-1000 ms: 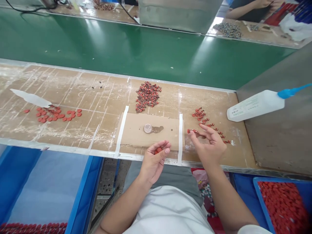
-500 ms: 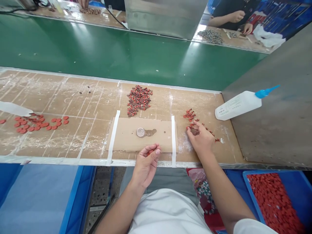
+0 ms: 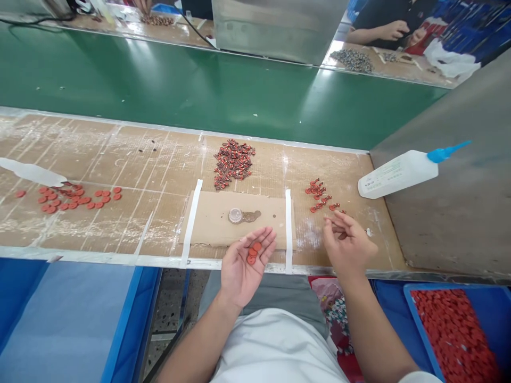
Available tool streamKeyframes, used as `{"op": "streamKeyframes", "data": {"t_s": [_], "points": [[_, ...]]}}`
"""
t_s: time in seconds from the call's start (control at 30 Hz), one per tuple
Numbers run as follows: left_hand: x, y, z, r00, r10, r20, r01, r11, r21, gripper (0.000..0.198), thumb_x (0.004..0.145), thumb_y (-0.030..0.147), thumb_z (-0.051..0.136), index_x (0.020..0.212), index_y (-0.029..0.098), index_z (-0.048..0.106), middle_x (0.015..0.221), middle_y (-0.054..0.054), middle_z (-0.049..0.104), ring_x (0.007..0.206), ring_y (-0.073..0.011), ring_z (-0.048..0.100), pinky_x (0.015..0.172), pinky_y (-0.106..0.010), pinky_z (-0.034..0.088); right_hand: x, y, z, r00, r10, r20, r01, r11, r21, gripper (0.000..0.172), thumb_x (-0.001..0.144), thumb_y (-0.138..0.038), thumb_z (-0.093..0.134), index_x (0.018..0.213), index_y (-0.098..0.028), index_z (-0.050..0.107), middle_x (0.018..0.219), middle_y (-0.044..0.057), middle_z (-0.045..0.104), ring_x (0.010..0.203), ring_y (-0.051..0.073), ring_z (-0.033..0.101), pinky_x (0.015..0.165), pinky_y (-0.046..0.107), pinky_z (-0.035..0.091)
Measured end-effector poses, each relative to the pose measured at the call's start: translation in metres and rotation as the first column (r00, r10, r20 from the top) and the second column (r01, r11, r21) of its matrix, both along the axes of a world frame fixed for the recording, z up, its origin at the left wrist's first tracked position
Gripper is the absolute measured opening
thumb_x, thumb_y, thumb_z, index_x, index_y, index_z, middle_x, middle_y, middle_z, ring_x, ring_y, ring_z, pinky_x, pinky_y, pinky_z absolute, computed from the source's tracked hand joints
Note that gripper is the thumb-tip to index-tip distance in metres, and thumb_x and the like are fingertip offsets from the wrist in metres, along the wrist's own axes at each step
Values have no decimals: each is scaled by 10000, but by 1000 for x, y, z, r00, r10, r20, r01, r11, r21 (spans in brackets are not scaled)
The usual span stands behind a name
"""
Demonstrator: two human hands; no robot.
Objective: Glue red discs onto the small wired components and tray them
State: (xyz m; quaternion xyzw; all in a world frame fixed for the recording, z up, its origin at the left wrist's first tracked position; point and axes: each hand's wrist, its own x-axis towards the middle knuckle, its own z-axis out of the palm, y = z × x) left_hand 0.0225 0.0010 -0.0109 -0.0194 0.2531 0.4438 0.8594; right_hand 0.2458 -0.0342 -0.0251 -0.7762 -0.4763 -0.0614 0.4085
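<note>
My left hand (image 3: 245,266) is palm up with its fingers spread, cradling a few small red discs (image 3: 253,252). Its fingertips are near the front edge of a cardboard pad (image 3: 207,226), which bears a small round clear-topped cap (image 3: 235,215) beside a brown wet smear (image 3: 251,216). Over the table at the right, my right hand (image 3: 348,242) has thumb and bent fingers slightly apart, with nothing visible between them. Just beyond it is a loose group of small red-based pieces with dark stems (image 3: 317,190); some are partly hidden by the fingers.
A pile of red-and-dark pieces (image 3: 233,162) lies behind the pad. More red discs (image 3: 72,201) lie left, by a white bottle tip (image 3: 32,171). A glue bottle (image 3: 399,174) leans against the metal wall (image 3: 451,213). A blue tray (image 3: 411,303) holds red parts. Co-workers' hands show beyond the green partition (image 3: 179,90).
My left hand has uncurled, showing the red discs on its palm. My right hand has drawn back toward me from the stemmed pieces, and one more stands near them.
</note>
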Motion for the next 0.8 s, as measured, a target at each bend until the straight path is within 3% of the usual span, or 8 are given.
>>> {"op": "streamKeyframes", "data": {"t_s": [0.07,0.17,0.23,0.3,0.5,0.63,0.7,0.8], "points": [[1,1,2,998,-26,57,25,1000,16,369,914,261,475,1123,36,679,1285,-199,637,1288,-292,534,1120,-396,398,-18,-9,10,980,190,-59,-188,981,38,330,817,-228,677,1144,-218,639,901,44,759,632,136,670,607,267,527],[4,2,5,991,-64,114,61,998,36,430,926,292,441,1219,32,619,1384,-211,556,1350,-302,463,1152,-403,337,-46,-15,20,862,505,-49,-504,863,30,379,793,-170,711,1154,-246,625,899,16,756,596,113,642,611,258,536],[5,2,7,988,-79,131,74,996,44,460,930,313,424,1254,32,589,1407,-212,534,1365,-299,443,1160,-401,314,-60,-14,22,778,628,-30,-628,778,-7,406,787,-167,724,1170,-246,615,915,15,753,625,117,653,651,266,553],[5,1,8,987,-86,138,80,996,48,475,932,329,410,1265,34,576,1408,-209,535,1373,-292,435,1163,-398,303,-70,-10,21,732,681,-32,-682,731,-34,397,801,-186,717,1181,-237,613,967,35,752,730,145,691,717,287,569],[3,1,11,991,-78,108,71,996,62,457,917,345,440,1229,55,607,1388,-189,562,1372,-277,441,1145,-377,336,-77,-2,16,738,661,-138,-673,735,-80,359,824,-253,706,1173,-301,637,1020,21,753,861,204,725,803,355,600],[2,2,11,992,-107,65,104,993,52,439,896,334,489,1205,55,630,1375,-189,573,1316,-243,507,1027,-280,441,-76,-2,19,717,579,-387,-646,761,-59,325,808,-288,728,1128,-309,672,970,17,763,827,223,733,764,388,615],[3,1,9,991,-125,51,122,991,48,408,894,299,498,1195,65,644,1341,-175,604,1216,-206,585,963,-249,470,-76,-1,21,642,479,-599,-606,795,-13,320,785,-309,753,1098,-283,690,925,30,770,777,223,734,674,369,622],[3,-2,5,993,-114,15,113,992,53,339,894,241,516,1149,93,682,1223,-144,680,1063,-176,646,933,-271,485,-76,1,26,417,304,-856,-521,852,49,348,731,-339,802,1052,-245,708,867,49,772,600,186,698,501,309,590]]}}
